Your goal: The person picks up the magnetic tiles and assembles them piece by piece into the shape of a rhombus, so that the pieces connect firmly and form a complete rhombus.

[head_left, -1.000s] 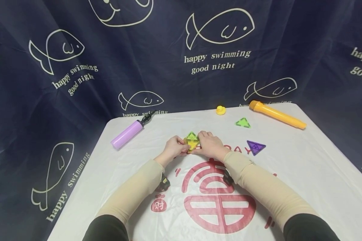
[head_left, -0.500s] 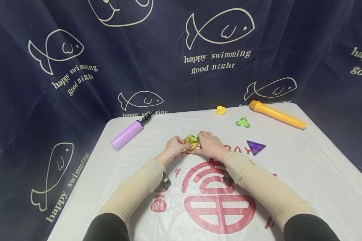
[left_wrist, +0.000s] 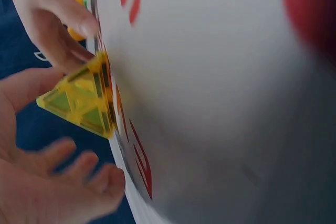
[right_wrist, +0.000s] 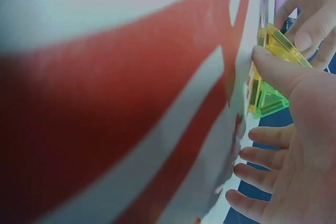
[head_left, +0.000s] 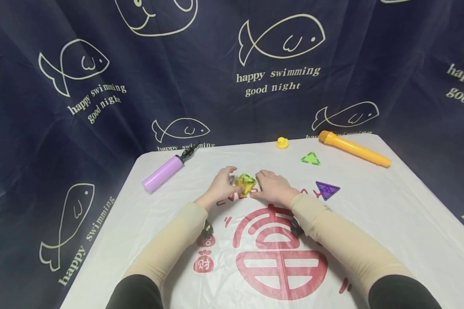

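Between the two hands a small pyramid of translucent magnetic tiles [head_left: 245, 182] stands on the table, with yellow and green sides. A yellow triangle tile [left_wrist: 79, 102] faces the left wrist camera; the right wrist view also shows a green tile [right_wrist: 272, 101]. My left hand [head_left: 219, 187] is at the pyramid's left with fingers spread and the thumb near or against the yellow side; contact is unclear. On the other side my right hand [head_left: 272, 187] lies with fingers apart, its thumb [right_wrist: 278, 72] overlapping the yellow tile in view. Neither hand grips anything.
A purple triangle tile [head_left: 327, 189] and a green triangle tile [head_left: 311, 159] lie to the right. Farther back are a yellow rubber duck [head_left: 282, 143] and an orange toy microphone [head_left: 353, 148]. A purple hand pump [head_left: 164, 173] lies at left. Dark fish-print curtain [head_left: 216, 77] surrounds the table.
The yellow and green tiles went from a flatter diamond shape to a closed-up pyramid. My left hand has released its pinch and spread its fingers; my right hand has shifted slightly right.
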{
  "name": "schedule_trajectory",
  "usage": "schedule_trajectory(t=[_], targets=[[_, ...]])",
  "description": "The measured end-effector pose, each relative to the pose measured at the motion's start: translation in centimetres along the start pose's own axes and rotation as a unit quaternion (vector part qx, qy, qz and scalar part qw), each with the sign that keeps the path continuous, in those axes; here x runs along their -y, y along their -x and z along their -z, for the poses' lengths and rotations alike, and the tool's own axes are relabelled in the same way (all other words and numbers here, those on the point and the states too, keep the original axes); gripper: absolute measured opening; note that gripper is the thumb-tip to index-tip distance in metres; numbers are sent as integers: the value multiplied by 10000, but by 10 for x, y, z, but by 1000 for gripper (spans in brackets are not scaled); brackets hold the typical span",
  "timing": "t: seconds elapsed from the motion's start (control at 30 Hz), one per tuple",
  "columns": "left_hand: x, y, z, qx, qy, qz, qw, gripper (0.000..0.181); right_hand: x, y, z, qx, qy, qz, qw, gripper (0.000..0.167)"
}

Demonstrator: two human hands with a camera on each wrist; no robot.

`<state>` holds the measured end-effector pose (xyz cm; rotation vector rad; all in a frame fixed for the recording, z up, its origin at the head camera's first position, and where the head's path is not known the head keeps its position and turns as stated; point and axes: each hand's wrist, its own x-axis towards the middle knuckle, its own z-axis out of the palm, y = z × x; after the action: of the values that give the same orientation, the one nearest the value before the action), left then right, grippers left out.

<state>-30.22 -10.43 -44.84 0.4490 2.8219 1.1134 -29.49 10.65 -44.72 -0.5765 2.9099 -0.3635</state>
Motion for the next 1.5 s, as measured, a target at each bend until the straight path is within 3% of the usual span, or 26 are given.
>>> schedule_trajectory(t=[0.07, 0.17, 0.3, 0.47, 0.73, 1.17, 1.5], targets=[[2, -1, 2, 289, -51, -271, 9992, 71, -2, 4, 2, 98, -40, -22, 9999, 83], [5, -3, 4, 636, 36, -437, 9970, 62, -3, 10, 7, 191, -72, -43, 9998, 80], [6, -3, 3, 756, 104, -445, 9961, 51, -9, 17, 10, 252, -158, -103, 9995, 79], [-2, -1, 3, 558, -176, -350, 9977, 50, -18, 23, 15, 180, -168, -109, 9996, 78], [-13, 11, 5, 99, -721, 260, 9970, 50, -35, 40, 25, 93, -54, -116, 9999, 79], [15, 39, 26, -328, -703, 472, 9959, 45, -64, 81, 26, -135, -247, -309, 9991, 80], [30, 46, 37, -300, -718, 441, 9960, 47, -81, 119, 23, -172, -96, -892, 9958, 89]])
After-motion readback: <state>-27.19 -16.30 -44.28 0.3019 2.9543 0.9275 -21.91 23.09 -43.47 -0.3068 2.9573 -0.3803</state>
